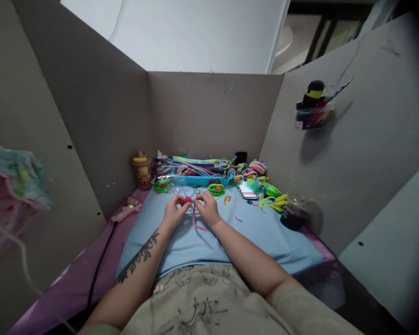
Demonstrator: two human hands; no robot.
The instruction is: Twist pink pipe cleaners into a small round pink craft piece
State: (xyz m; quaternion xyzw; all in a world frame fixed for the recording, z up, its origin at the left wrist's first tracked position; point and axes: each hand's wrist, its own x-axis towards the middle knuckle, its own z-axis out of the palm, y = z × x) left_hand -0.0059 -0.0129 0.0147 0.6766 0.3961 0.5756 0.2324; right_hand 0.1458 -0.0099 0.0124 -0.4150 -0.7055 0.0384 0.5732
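Observation:
Both hands meet over the light blue cloth [150,237] on the table. My left hand [175,210] pinches a small pink coil of pipe cleaner [187,199] between thumb and fingertips. Right beside it, my right hand [207,207] is closed with its fingertips at the coil's edge, pinching the pink pipe cleaner. A loose pink tail [195,222] hangs from between the hands and bends to the right on the cloth. Just behind the right hand lies a green fuzzy piece [216,189] with orange and red bits. An orange curl [226,199] lies to the right.
A blue tray [202,180] full of colourful pipe cleaners spans the back. Finished fuzzy pieces and a dark-filled plastic cup [293,216] stand at right. At left are a pink glue gun [127,209] with a black cord and a brown cup [141,172]. Partition walls enclose three sides.

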